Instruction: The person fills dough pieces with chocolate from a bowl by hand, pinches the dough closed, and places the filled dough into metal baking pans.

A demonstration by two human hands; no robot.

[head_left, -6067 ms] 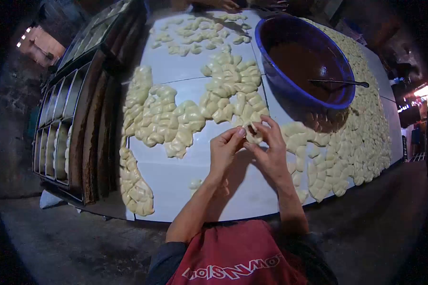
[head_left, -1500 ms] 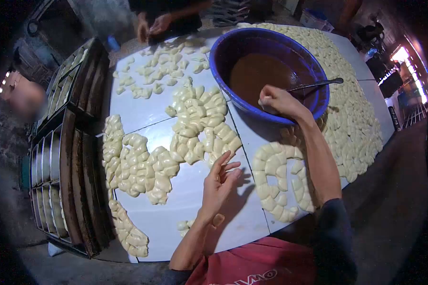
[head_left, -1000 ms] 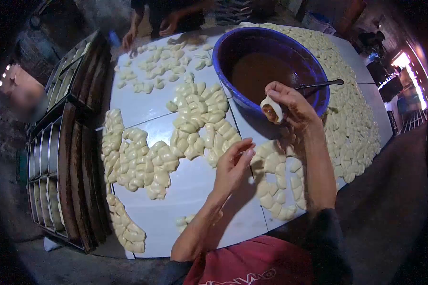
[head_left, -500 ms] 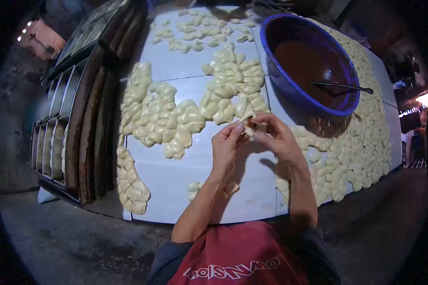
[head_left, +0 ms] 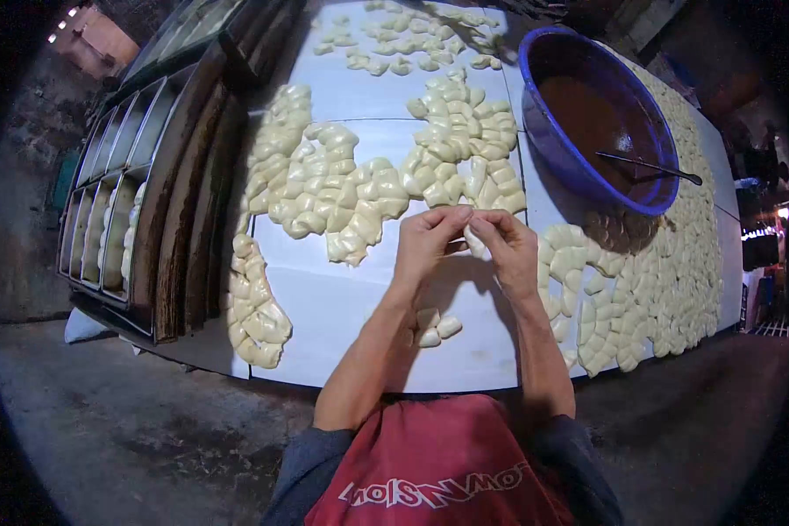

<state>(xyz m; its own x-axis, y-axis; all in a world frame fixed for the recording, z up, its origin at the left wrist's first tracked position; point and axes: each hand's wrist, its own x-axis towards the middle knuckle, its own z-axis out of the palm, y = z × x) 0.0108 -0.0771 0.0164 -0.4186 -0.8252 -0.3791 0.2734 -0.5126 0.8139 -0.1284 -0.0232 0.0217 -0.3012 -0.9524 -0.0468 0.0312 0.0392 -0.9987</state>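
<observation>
My left hand (head_left: 425, 247) and my right hand (head_left: 510, 254) meet over the near middle of the white tabletop, fingertips together. Between them is a small pale dough piece (head_left: 477, 244), mostly hidden by the fingers, which pinch it from both sides. Below my wrists a few small dough pieces (head_left: 436, 326) lie on the table, partly covered by my left forearm. Just beyond my hands spreads a patch of glossy dough pieces (head_left: 465, 131) pressed side by side, and another patch (head_left: 337, 188) lies to the left.
A blue basin (head_left: 557, 149) of brown filling (head_left: 583, 110) stands at the right, a dark-handled spoon (head_left: 649, 165) resting in it. Many flattened dough pieces (head_left: 649, 298) cover the table's right side. At the left edge stand metal loaf tins (head_left: 118, 202) with dark boards beside them.
My fingers have closed together around the dough piece, and my right hand has turned more upright. The whole view has shifted, with the table now appearing further right.
</observation>
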